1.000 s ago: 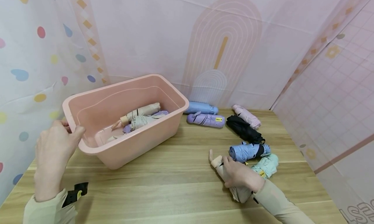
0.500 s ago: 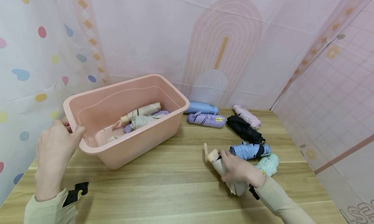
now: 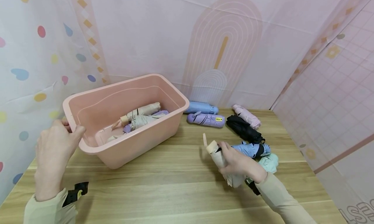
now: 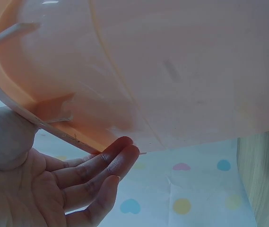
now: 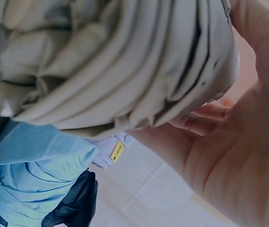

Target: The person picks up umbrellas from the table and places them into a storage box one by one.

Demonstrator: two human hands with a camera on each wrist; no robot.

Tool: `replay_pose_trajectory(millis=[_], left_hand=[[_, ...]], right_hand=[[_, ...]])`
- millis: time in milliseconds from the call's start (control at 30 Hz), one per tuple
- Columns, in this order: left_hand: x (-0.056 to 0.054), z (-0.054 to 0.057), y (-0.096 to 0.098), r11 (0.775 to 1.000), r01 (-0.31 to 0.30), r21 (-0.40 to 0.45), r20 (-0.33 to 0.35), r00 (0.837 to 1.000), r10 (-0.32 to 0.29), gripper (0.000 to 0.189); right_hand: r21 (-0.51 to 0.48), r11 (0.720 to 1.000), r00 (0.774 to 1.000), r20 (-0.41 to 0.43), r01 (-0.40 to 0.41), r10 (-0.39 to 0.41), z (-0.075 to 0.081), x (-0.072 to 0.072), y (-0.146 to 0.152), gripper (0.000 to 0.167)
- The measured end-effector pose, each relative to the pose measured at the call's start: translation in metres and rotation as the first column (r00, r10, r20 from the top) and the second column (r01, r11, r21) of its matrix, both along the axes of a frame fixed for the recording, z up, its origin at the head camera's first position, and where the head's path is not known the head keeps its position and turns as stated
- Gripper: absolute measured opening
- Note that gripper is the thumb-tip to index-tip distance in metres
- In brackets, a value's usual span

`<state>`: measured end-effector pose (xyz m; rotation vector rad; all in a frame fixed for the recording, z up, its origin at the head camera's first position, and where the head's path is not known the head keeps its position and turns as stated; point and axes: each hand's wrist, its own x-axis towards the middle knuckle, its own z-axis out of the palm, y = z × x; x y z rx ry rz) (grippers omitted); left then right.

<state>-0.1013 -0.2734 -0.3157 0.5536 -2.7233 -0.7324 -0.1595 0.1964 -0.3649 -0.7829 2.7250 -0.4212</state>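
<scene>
My right hand [image 3: 238,162] grips a folded beige umbrella [image 3: 217,159] round its middle, its pale handle and wrist loop pointing up and left, tilted above the table. In the right wrist view the gathered beige cloth [image 5: 125,71] fills the top, with fingers wrapped behind it. My left hand [image 3: 59,144] pinches the near left rim of a pink plastic tub [image 3: 140,149], thumb on top and fingers beneath, as the left wrist view also shows. Inside the tub lie a beige umbrella [image 3: 146,109] and a pale grey-green one [image 3: 143,120], with purple cloth partly hidden under them.
Right of the tub lie folded umbrellas: a blue one [image 3: 203,107], a purple one [image 3: 205,119], a pink one [image 3: 246,116], a black one [image 3: 243,129], another blue one [image 3: 252,150] and a mint one [image 3: 269,163]. Printed curtains stand behind the wooden table [image 3: 163,191].
My right hand has raised the beige umbrella off the table and moved it slightly left and away from me. The left hand and the tub have stayed put.
</scene>
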Motion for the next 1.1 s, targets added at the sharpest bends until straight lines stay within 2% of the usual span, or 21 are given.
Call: replay_pose_trajectory(millis=[367, 567, 700, 933, 1100], left_hand=[[-0.001, -0.001, -0.001, 1.000, -0.004, -0.012, -0.001, 1.000, 0.004, 0.048], [0.000, 0.000, 0.000, 1.000, -0.004, -0.007, 0.009, 1.000, 0.004, 0.044], [0.000, 0.001, 0.000, 1.000, 0.000, -0.012, 0.001, 1.000, 0.000, 0.042], [0.001, 0.003, 0.001, 1.000, 0.004, -0.015, -0.010, 1.000, -0.004, 0.047], [0.001, 0.004, 0.002, 1.000, 0.005, -0.014, -0.005, 1.000, -0.005, 0.049]], right_hand=[[-0.061, 0.997, 0.993, -0.117, -0.040, 0.033, 0.006, -0.001, -0.002, 0.079], [-0.077, 0.994, 0.974, -0.217, -0.076, 0.058, 0.014, -0.004, -0.004, 0.079], [-0.086, 0.991, 0.955, -0.289, -0.098, 0.069, 0.020, -0.008, -0.006, 0.077], [-0.065, 0.989, 0.884, -0.459, -0.131, 0.087, 0.032, -0.016, -0.009, 0.068], [-0.044, 0.990, 0.857, -0.507, -0.134, 0.094, 0.041, -0.020, -0.013, 0.070]])
